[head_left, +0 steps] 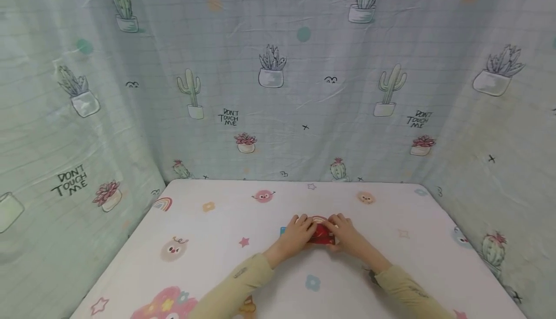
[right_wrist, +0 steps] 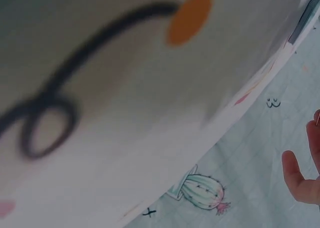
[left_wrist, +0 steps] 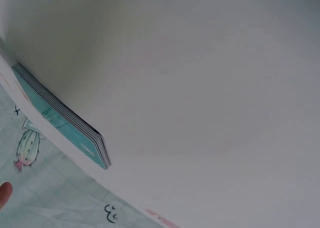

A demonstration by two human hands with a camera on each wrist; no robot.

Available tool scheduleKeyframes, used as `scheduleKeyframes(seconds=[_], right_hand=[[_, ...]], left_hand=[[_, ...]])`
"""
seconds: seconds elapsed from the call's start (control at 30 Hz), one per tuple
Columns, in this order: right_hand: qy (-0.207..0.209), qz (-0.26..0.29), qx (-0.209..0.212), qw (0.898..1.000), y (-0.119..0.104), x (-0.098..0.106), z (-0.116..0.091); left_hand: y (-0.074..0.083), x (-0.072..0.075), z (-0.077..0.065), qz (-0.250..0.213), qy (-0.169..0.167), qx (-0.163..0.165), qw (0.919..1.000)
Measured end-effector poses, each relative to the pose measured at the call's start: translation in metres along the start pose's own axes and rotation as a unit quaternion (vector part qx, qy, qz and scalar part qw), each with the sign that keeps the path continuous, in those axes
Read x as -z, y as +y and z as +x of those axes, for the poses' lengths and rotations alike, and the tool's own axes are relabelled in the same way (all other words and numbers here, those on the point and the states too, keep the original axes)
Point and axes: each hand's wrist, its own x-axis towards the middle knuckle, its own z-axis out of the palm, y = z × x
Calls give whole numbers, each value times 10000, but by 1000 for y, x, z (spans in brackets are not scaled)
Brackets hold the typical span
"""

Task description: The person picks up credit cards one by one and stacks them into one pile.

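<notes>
Both hands meet around a small flat red card-like piece (head_left: 322, 235) near the middle of the table. My left hand (head_left: 296, 237) grips its left side, fingers bent over the edge. At its right side my right hand (head_left: 347, 235) pinches it in the same way, thumb toward the near edge. The fingers cover both ends of the piece. Beside the left hand, partly hidden by it, lies a stack of blue-topped cards (left_wrist: 65, 122). Only a fingertip of the left hand shows in the left wrist view, and a few curled fingers (right_wrist: 295, 175) in the right wrist view.
The white table (head_left: 208, 242) carries printed stars, flowers and smiling faces. A pale curtain (head_left: 286, 116) with cactus prints encloses its back and both sides. A small dark shape (head_left: 371, 276) shows by the right cuff.
</notes>
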Motion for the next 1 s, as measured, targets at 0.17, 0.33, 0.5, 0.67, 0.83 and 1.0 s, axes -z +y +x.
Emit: scheduleKeyframes(seconds=[0.17, 0.33, 0.5, 0.67, 0.83, 1.0], right_hand=[[-195, 96, -160, 9996, -8, -2, 8], [-505, 223, -420, 9976, -16, -4, 19], [-621, 352, -557, 9959, -20, -10, 27], [-883, 436, -673, 9929, -22, -12, 34], [-1058, 327, -573, 9922, -26, -13, 40], [-1199, -142, -465, 9916, -27, -17, 43]], left_hand=[[-8, 0, -8, -228, -54, 23, 9997], [-18, -1, -17, -381, -229, 96, 9990], [-29, -6, -23, -182, -297, 96, 9993], [-39, -11, -28, -9, -120, 26, 9999], [-45, -13, -33, 69, 41, -29, 10000], [-49, -15, -35, 84, -114, -50, 9999]])
